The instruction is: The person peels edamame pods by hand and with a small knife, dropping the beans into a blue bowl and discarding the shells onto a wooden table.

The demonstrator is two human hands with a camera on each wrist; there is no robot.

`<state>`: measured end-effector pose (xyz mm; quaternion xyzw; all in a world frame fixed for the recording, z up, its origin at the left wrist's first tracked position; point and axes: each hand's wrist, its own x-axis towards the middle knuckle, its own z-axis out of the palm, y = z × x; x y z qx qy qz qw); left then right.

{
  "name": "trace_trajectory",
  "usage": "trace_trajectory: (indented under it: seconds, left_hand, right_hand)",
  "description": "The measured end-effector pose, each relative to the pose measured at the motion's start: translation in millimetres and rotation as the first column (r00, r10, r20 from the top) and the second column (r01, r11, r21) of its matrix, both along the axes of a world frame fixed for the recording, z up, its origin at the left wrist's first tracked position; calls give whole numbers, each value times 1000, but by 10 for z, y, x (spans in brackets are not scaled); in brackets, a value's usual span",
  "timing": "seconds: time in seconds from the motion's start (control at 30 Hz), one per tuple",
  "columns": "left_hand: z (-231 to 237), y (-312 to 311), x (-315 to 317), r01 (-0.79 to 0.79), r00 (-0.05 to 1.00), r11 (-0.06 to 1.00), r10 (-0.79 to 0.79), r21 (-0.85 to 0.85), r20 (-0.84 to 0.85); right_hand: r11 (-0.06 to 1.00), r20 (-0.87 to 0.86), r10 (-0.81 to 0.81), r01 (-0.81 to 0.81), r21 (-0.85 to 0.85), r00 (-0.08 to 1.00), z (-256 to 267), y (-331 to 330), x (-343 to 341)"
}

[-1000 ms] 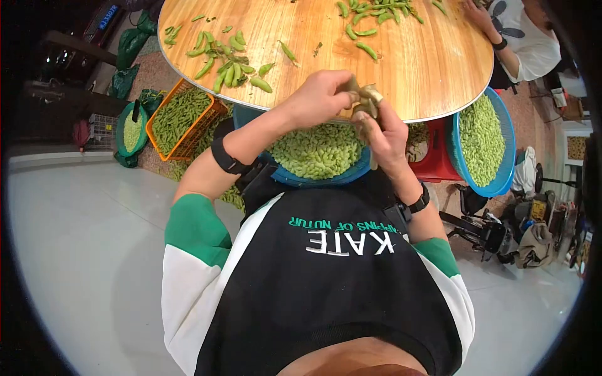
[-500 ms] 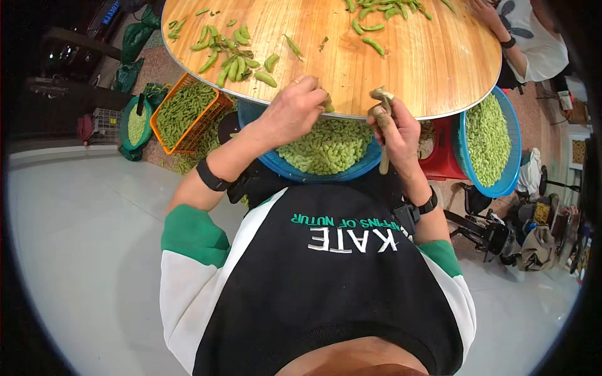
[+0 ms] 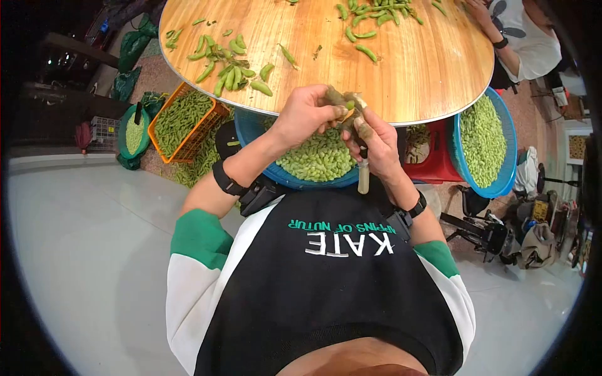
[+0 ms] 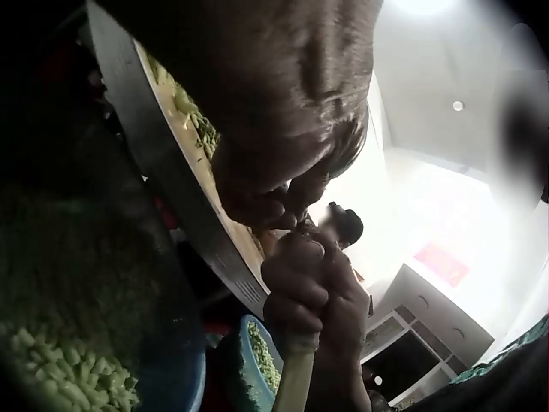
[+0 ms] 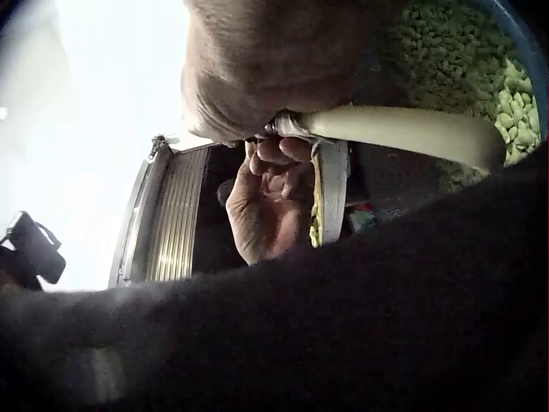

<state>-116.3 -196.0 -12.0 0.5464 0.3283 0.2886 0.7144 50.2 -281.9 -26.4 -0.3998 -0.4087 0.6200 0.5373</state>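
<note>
Over the near edge of the round wooden table, my two hands meet with fingertips close together. My left hand [image 3: 303, 118] pinches a green soybean pod [image 3: 350, 105], its tip showing by the thumb. My right hand [image 3: 379, 143] grips a tool with a long pale handle [image 3: 364, 178], which sticks out below the palm; its working end is hidden among the fingers. In the right wrist view the same handle [image 5: 403, 133] runs out to the right. The fingertips look grey-brown. Directly below is a blue basin [image 3: 276, 172] of shelled green beans [image 3: 316, 156].
Loose pods [image 3: 232, 76] lie on the table [image 3: 414, 81], with another pile [image 3: 382, 12] farther back. An orange crate [image 3: 172, 156] of pods stands left; a second blue basin [image 3: 511, 147] of beans is right, near a red stool [image 3: 439, 163]. Another person [image 3: 527, 47] sits at the far right.
My hands were together, then the left moved away leftward with a green pod, and now it is back against the right. The pale handle now points down more visibly.
</note>
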Motion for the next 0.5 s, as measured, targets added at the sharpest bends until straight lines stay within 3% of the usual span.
trace_trajectory:
  seconds: [0.13,0.23,0.3,0.43,0.5]
  left_hand:
    - [20,-31,-1,-24,1000,999,24,32,3]
    - [62,-69,8,-46,998,987,52,154,-36]
    - [6,-79,23,-84,993,941,106,327,-51]
    - [59,-114,23,-79,993,940,104,332,-59]
    - [59,-115,29,-82,997,955,76,286,31]
  right_hand:
    - [1000,-48,19,-20,-4,999,-4,15,10]
    - [999,-49,40,-39,23,998,26,14,8]
    - [999,-83,33,-33,-3,996,38,8,1]
    - [1000,-41,10,-9,7,999,-9,3,33]
    - [1000,-73,7,-7,10,997,2,-5,35]
